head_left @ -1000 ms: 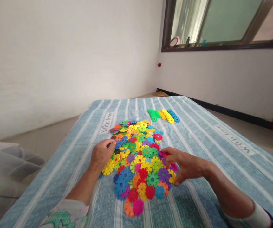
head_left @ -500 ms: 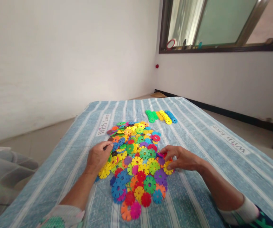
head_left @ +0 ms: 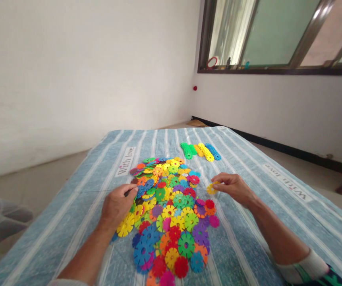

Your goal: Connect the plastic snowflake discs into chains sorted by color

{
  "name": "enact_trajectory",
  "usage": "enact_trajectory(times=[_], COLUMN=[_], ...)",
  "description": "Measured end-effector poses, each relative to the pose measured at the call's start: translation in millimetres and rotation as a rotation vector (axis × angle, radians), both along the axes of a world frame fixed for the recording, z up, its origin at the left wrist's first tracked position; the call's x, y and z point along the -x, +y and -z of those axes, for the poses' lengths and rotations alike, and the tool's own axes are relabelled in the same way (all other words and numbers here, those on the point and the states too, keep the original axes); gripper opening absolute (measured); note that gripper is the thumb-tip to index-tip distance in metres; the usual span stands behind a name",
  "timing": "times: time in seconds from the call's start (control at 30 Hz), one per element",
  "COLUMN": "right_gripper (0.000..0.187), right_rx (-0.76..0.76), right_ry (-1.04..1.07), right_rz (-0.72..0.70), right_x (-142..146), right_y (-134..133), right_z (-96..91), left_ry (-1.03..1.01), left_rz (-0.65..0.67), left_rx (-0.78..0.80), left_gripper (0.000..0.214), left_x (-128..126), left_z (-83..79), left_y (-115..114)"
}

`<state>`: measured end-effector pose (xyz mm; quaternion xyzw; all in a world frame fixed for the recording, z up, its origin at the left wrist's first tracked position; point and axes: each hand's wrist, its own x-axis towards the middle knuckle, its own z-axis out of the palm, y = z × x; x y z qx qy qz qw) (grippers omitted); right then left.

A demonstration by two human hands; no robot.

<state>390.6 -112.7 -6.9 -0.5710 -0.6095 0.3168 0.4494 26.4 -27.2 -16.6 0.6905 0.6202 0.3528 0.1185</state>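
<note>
A heap of notched plastic snowflake discs (head_left: 186, 244) in many colours spreads over the striped cloth. To its right, my right hand (head_left: 233, 188) pinches a yellow snowflake disc (head_left: 211, 188) between thumb and fingers, just above the cloth. My left hand (head_left: 118, 204) is closed at the heap's left edge, fingertips beside some blue discs (head_left: 149, 184). A small dark patch shows between its thumb and forefinger; whether that is a disc I cannot tell. Near the far edge lie rows of overlapped discs: green (head_left: 186, 151), orange-yellow, yellow (head_left: 205, 152) and blue (head_left: 212, 151).
The blue-and-white striped cloth (head_left: 93, 190) covers the surface, with printed lettering at left and right. White walls (head_left: 84, 71) stand beyond, with a window (head_left: 272, 35) at upper right. Grey fabric (head_left: 4, 222) shows at the lower left.
My right hand has lifted the yellow disc off the heap's right edge and moved it away and slightly right. My left hand stays at the left edge. The view has shifted slightly.
</note>
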Motion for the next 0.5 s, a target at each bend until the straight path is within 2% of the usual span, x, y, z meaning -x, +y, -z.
enact_trajectory(times=[0.1, 0.2, 0.33, 0.5], right_gripper=[0.031, 0.033, 0.032, 0.026], right_rx=[-0.04, -0.064, -0.049, -0.029], right_ry=[-0.08, -0.165, -0.28, -0.369], right_rz=[0.235, 0.346, 0.395, 0.367], right_x=[-23, -44, -59, -61], right_y=[32, 68, 106, 128], right_z=[2.8, 8.4, 17.9, 22.7], left_ry=[-0.01, -0.02, -0.029, -0.04], left_rz=[0.0, 0.001, 0.006, -0.006], left_rx=[-0.001, -0.018, -0.024, -0.024], left_gripper=[0.031, 0.03, 0.029, 0.03], left_x=[3, 6, 10, 12], left_z=[3.7, 8.1, 12.1, 15.3], left_y=[2, 5, 8, 9])
